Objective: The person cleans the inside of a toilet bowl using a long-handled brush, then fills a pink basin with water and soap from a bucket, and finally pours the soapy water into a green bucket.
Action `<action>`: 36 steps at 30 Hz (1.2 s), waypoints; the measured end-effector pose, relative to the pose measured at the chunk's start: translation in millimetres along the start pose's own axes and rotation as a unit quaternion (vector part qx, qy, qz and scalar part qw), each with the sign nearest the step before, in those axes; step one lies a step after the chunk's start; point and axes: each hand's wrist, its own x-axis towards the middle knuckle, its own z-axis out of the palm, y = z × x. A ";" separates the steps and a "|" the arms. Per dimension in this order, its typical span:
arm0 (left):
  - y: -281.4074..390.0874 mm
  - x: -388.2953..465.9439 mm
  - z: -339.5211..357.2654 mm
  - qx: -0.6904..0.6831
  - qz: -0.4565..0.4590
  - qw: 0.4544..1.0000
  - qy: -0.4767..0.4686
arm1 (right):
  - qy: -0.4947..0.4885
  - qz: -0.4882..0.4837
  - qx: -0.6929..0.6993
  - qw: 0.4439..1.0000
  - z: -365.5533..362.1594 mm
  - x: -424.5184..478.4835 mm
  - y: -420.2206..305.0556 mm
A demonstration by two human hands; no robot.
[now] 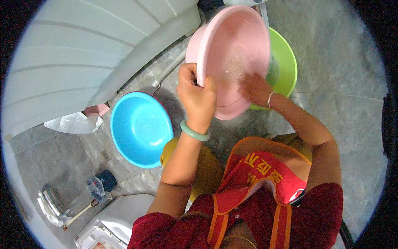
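My left hand (197, 91) grips the rim of a pink plastic basin (231, 40), which is tilted up on its side with its inside facing me. Blurred by motion, my right hand (255, 88) is at the lower right of that basin's inside; whether its fingers hold anything cannot be made out. Behind the pink basin stands a green plastic basin (287, 62), partly hidden by it. A blue plastic basin (141, 127) rests on the floor to the left of my left forearm.
A ribbed pale panel (93, 53) curves along the upper left. Near its foot lie a grey pipe (169, 68) and a silvery sheet (76, 123). At lower left are a dark container (107, 180), a wooden-handled brush (80, 214) and a white toilet (118, 218).
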 end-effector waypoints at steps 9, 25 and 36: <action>-1.2 -3.8 7.3 -0.004 -0.006 1.000 -0.002 | -0.055 0.164 -0.009 0.985 5.6 19.2 49.0; 4.5 -88.8 29.1 0.015 0.431 0.874 -0.223 | 0.059 0.337 0.663 0.666 59.3 -57.6 110.3; 9.5 -80.8 24.9 -0.035 0.438 0.875 -0.202 | 0.077 0.380 0.637 0.667 37.4 -107.2 145.1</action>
